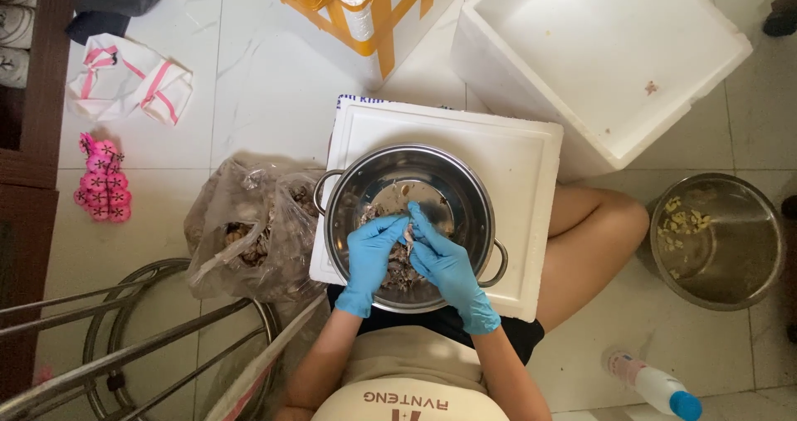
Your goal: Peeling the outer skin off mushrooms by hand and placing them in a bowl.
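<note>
Over the pot (349, 190), the left hand (371, 259) and right hand (444, 263), both gloved, pinch one small piece (408, 237) together. Slick gloves could drop it; the pot, on a lid (523, 159) across the lap, might tip.

open white foam box (610, 56) at upper right, yellow-taped carton (374, 10) beside it. second steel pot (721, 240) holding pale bits at right, well apart. spray bottle with blue cap (654, 385) lying on tiles below. pink hair clips (100, 180) and folded white-pink cloth (129, 76) at left. metal stool frame (124, 346) lower left.
</note>
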